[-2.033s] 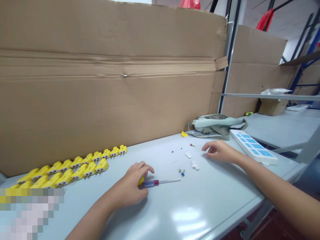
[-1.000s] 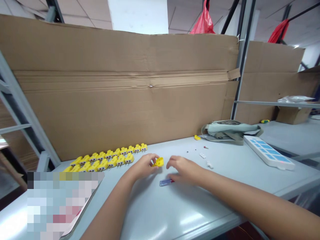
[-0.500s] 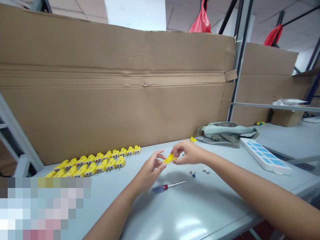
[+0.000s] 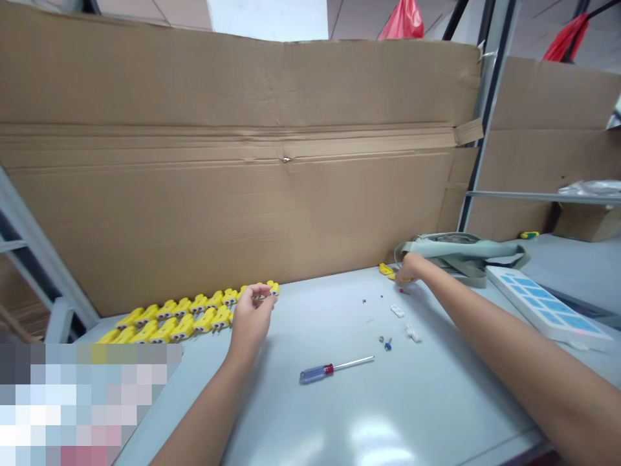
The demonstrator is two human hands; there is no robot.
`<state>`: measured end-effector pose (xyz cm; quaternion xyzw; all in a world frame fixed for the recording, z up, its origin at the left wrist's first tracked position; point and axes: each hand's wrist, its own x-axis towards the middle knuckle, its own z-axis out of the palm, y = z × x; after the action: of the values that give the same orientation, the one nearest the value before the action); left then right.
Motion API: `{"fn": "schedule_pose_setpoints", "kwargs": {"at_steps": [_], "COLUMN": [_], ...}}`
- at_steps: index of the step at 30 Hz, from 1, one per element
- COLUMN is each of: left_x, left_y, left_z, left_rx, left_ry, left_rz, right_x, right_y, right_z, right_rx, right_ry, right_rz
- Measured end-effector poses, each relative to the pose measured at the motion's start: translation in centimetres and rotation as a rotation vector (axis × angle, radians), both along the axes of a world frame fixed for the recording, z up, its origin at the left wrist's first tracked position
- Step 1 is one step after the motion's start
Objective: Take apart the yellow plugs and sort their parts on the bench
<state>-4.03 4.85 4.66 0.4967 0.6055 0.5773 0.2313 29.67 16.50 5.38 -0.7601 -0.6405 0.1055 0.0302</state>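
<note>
My left hand (image 4: 253, 318) is raised in front of the right end of two rows of yellow plugs (image 4: 183, 325). Its fingers are curled with a gap to the thumb, and I see nothing held. My right hand (image 4: 411, 266) reaches to the back of the table, its fingers closed at a small yellow plastic piece that looks like a plug shell (image 4: 406, 279), partly hidden. Another yellow shell (image 4: 385, 269) lies just left of it. A screwdriver (image 4: 334, 369) with a clear blue and red handle lies between my arms.
White plastic parts (image 4: 413, 334) and a blue-headed screw (image 4: 387, 345) lie right of centre. A grey-green bag (image 4: 453, 249) and a white case with blue panels (image 4: 546, 307) stand at right. Cardboard (image 4: 242, 207) walls off the back.
My hands have parted from the yellow piece they were at together. The left went left toward the plug rows, the right back toward the bag. The view has shifted slightly.
</note>
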Motion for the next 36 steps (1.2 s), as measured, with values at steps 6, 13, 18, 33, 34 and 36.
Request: {"fn": "schedule_pose_setpoints", "kwargs": {"at_steps": [6, 13, 18, 33, 34, 36], "left_x": [-0.6, -3.1, -5.7, -1.9, -1.8, -1.5], "left_y": [0.7, 1.7, 2.7, 6.4, 5.9, 4.6], "left_z": [-0.2, -0.1, -0.5, -1.7, -1.6, -1.4], "left_rx": [-0.034, 0.066, 0.091, -0.15, -0.154, -0.16], "left_ry": [-0.11, -0.109, 0.126, 1.061, 1.065, 1.044], "left_rz": [0.101, 0.338, 0.49, -0.26, -0.277, -0.317], "right_x": [0.4, -1.3, -5.1, -15.3, -15.6, -15.6], "right_y": [0.4, -0.7, -3.2, -16.2, -16.3, -16.3], "right_z": [-0.4, 0.0, 1.5, -3.3, -3.4, -2.6], "right_rx": [-0.056, 0.167, 0.275, 0.448, 0.44, 0.4], "right_ry": [0.008, -0.031, 0.055, 0.211, 0.236, 0.289], "right_rz": [-0.025, 0.052, 0.326, 1.078, 1.071, 1.048]}}
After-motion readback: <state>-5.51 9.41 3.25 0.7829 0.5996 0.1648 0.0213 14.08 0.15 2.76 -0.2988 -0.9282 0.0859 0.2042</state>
